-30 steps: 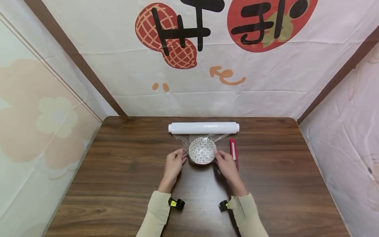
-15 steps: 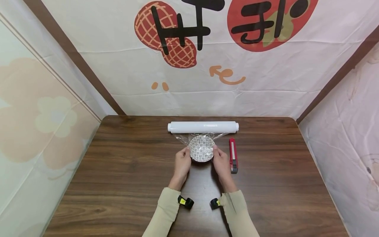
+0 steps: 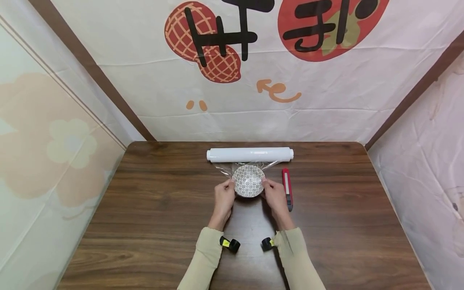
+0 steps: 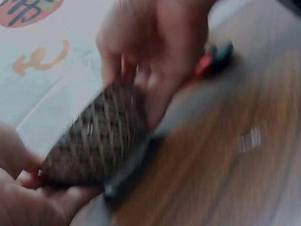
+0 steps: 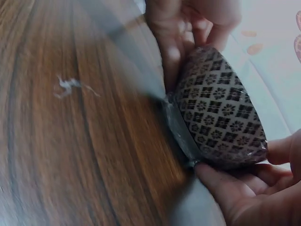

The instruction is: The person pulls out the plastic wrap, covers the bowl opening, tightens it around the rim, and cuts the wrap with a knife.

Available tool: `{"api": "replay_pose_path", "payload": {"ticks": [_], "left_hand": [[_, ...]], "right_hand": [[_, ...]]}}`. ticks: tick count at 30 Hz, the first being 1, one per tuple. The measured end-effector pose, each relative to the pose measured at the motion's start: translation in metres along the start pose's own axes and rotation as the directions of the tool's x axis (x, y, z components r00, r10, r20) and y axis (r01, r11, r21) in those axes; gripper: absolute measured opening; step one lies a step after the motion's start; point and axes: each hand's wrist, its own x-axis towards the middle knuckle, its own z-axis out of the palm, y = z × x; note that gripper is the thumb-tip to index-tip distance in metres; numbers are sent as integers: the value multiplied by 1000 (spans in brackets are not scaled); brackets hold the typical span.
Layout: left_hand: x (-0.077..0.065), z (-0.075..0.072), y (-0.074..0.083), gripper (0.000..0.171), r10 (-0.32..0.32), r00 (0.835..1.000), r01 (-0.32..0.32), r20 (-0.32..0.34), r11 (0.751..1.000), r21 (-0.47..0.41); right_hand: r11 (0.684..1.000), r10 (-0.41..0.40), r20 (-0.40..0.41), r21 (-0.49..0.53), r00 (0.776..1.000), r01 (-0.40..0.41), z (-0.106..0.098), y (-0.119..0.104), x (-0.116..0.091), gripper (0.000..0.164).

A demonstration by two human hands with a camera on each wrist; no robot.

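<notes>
- A pale fabric backdrop (image 3: 232,125) printed with red and orange drawings and black lettering stands beyond both hands, behind a brown wood-grain table (image 3: 145,209).
- The left hand (image 3: 224,195) has its thumb and fingers pinched on the near left edge of a small patterned bowl (image 3: 248,181).
- The right hand (image 3: 275,196) pinches the bowl's right edge the same way, so the bowl sits between the two hands, just ahead of the wrists.
- Clear film (image 3: 270,164), glossy and creased, clings to the bowl and stretches away from the hands.
- It reaches a white roll (image 3: 250,154) lying crosswise beyond both hands.
- A red cutter (image 3: 287,188) lies just right of the right hand, pointing away from the person.
- Behind each hand is a cream sleeve (image 3: 206,249).
</notes>
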Motion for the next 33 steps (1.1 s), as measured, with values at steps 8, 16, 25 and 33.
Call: {"api": "replay_pose_path", "payload": {"ticks": [8,16,25,33], "left_hand": [[-8,-7,-6,47,-29,999,34,30,988,-154],[-32,21,-12,69,-12,961,115,277,926,-359],[-26,40,-13,67,14,965,136,261,824,-549],[-27,37,-12,65,18,967,132,255,818,-560]], "right_hand": [[993,9,-27,119,1000,-6,-1,1,-1,45],[935,-32,136,353,990,-18,7,0,-4,57],[930,-108,239,367,965,13,14,5,1,61],[889,-53,219,455,974,-54,17,9,1,52]]}}
